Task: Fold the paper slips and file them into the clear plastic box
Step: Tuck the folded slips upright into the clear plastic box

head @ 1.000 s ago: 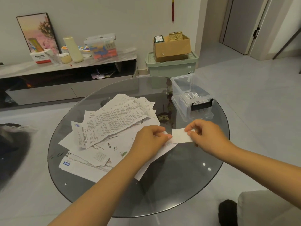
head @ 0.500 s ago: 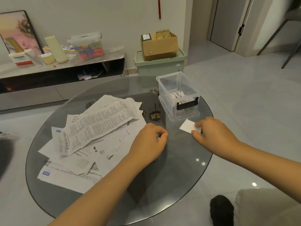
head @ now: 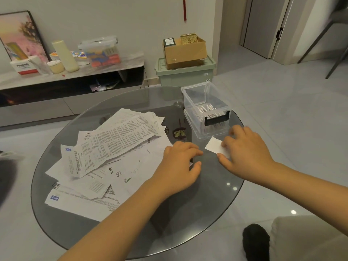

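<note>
1. Right hand (head: 246,153) pinching a small folded white paper slip (head: 214,146), just beside the clear plastic box (head: 205,110).
2. Left hand (head: 178,166) resting loosely curled, gripping nothing, on the round grey glass table (head: 131,232).
3. Printed white paper sheets (head: 105,153) lying heaped at left.

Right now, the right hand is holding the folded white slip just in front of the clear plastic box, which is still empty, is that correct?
Not quite: the clear plastic box is not empty; the head view shows folded slips standing in it. The rest holds: the right hand holds the folded white slip in front of it.
</note>
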The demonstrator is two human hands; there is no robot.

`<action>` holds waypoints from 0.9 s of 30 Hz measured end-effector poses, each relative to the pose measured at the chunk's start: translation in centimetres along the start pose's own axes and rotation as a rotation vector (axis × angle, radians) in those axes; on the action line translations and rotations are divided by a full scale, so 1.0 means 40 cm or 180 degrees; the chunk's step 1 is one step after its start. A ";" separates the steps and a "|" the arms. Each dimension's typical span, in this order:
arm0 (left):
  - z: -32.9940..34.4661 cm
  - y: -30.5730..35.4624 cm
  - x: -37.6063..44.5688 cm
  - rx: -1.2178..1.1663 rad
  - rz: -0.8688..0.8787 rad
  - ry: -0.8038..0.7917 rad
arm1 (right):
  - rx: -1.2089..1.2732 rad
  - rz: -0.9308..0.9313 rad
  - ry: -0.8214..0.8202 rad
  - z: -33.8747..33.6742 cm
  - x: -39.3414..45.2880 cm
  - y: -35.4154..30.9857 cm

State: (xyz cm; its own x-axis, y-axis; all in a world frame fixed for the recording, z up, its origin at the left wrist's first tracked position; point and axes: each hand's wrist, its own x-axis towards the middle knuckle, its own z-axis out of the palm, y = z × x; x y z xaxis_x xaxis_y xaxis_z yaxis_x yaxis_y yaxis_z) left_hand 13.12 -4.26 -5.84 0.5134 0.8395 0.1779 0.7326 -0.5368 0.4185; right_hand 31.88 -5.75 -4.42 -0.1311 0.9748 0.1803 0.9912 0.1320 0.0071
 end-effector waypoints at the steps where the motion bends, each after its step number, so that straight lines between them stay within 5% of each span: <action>1: 0.007 0.003 0.003 0.0077 0.0042 -0.0043 | -0.0032 -0.0119 0.0045 0.001 0.001 0.002; 7: 0.023 0.011 0.009 0.0126 0.0069 0.0153 | 0.0367 -0.0287 -0.0168 0.009 0.014 -0.003; 27: -0.052 -0.035 -0.054 0.0153 -0.0417 0.0340 | -0.0182 -0.0267 0.0040 0.008 0.011 -0.036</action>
State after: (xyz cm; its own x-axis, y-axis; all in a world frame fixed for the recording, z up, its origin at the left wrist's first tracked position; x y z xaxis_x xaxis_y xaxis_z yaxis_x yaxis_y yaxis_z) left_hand 10.05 -5.15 -4.95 0.3637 0.9053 0.2194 0.8119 -0.4235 0.4018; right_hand 30.41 -5.44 -4.68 -0.2137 0.9584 0.1890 0.9762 0.2022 0.0787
